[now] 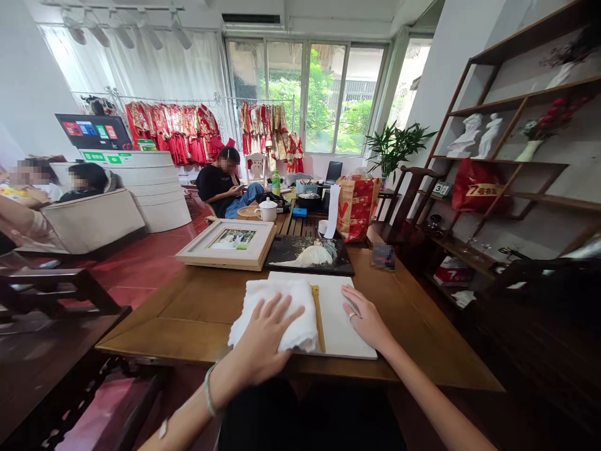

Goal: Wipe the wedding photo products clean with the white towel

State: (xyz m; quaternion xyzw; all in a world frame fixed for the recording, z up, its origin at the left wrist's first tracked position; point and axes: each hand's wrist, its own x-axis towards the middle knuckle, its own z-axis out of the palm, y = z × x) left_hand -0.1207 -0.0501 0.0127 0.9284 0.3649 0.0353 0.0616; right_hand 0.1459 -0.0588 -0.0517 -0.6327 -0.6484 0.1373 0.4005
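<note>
Head view: the left hand [267, 335] is spread wide, palm down, on a white cloth [303, 333]. Across the right edge of a white board [342, 335], the right hand [365, 318] is rested loosely, thumb parted from fingers. Both are stretched forward. The board is placed at the near edge of a wooden table [408, 313].
</note>
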